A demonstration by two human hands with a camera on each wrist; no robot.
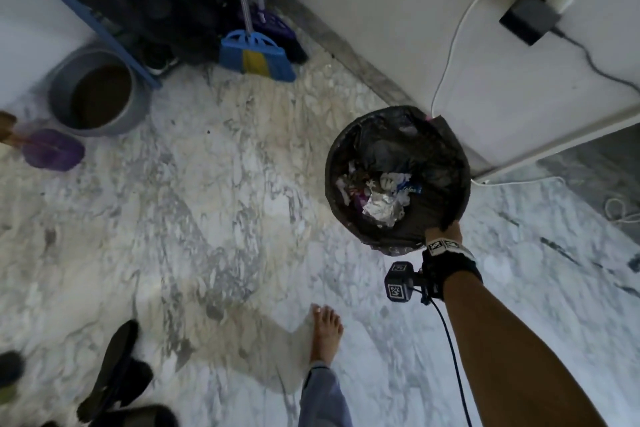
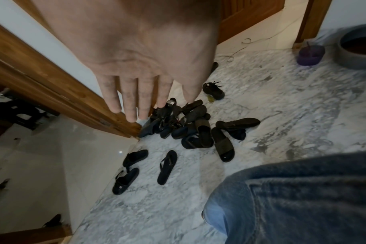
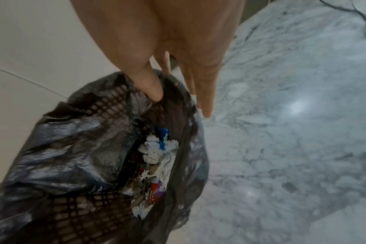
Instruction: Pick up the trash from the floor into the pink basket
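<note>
Right hand (image 3: 173, 54) pinching the rim of round basket lined with black plastic bag (image 1: 446, 163), thumb inside, fingers outside; crumpled foil and paper trash (image 1: 381, 208) inside, over grey-veined marble floor (image 1: 207, 218). Left hand (image 2: 140, 66) spread flat, holding nothing, above black sandals (image 2: 201, 130).

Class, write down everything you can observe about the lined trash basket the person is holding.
The basket is round with lattice walls, lined by a crinkled black plastic bag draped over its rim; only a speck of pink shows. Inside lie crumpled foil, torn paper and wrappers. It stands or hangs beside the white wall, above the marble floor. The right hand pinches its near rim, thumb inside.
</note>
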